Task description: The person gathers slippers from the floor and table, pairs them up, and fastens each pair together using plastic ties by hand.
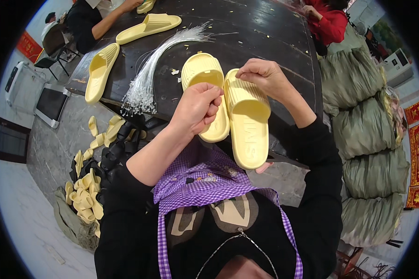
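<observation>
Two pale yellow slide slippers lie side by side at the table's near edge: the left slipper (pixel 201 66) and the right slipper (pixel 250 135), toes pointing away from me. Over the left one's strap opening, my left hand (pixel 198 106) is closed in a pinch, hiding part of its footbed. My right hand (pixel 264 78) pinches at the toe end of the right slipper, above its ribbed strap. Anything between either hand's fingertips is too thin to make out. A bundle of thin clear-white plastic strands (pixel 156 67) lies left of the slippers.
Two more yellow slippers (pixel 102 72) rest farther left on the dark table (pixel 246 28). On the floor at left is a pile of yellow slippers (pixel 86 195) with black ones. Stacked grey-green sacks (pixel 363 135) line the right side. Across the table a person's arm (pixel 109 23) and a red sleeve (pixel 333 28) show.
</observation>
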A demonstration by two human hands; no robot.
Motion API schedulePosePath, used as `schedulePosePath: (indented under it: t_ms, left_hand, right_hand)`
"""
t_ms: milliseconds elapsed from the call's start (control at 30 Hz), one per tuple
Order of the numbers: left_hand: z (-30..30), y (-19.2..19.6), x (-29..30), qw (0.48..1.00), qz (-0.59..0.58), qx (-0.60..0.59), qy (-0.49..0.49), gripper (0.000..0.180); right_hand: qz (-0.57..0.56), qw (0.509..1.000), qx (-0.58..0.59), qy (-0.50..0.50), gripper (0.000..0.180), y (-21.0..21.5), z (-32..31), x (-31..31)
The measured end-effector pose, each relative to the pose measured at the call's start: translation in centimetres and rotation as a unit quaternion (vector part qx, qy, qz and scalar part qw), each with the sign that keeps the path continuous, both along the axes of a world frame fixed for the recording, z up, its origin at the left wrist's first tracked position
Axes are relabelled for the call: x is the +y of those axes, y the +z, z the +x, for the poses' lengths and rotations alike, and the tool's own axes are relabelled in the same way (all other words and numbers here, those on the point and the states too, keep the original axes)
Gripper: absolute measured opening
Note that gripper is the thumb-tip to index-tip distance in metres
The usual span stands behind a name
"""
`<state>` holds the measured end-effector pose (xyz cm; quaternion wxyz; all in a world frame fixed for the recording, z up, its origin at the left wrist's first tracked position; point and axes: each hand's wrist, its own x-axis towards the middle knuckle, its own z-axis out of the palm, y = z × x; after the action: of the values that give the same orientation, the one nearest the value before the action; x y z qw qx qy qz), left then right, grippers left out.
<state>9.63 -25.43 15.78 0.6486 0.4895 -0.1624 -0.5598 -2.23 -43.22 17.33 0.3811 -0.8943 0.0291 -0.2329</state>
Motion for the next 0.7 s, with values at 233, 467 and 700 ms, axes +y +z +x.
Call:
schedulePosePath:
  t_ms: [233,467,700]
  left_hand:
    - [-0.8,0.0,-1.0,0.998,0.0,-0.067,-0.013,0.011]
    - [-1.0,-0.1,-1.6,0.995,-0.006,-0.098,-0.026,0.011]
    - [-1.2,0.3,-1.1,0.984,0.005,-0.18,0.007,0.009]
  right_hand:
    - [-0.033,0.998,-0.046,0.03,0.023,0.1,0.2,1.1]
    - [-0.2,0.976,-0.082,0.034,0.022,-0.1,0.0,1.4]
    - [-0.257,0.963,-0.078,-0.023,0.008,0.3,0.6,1.1]
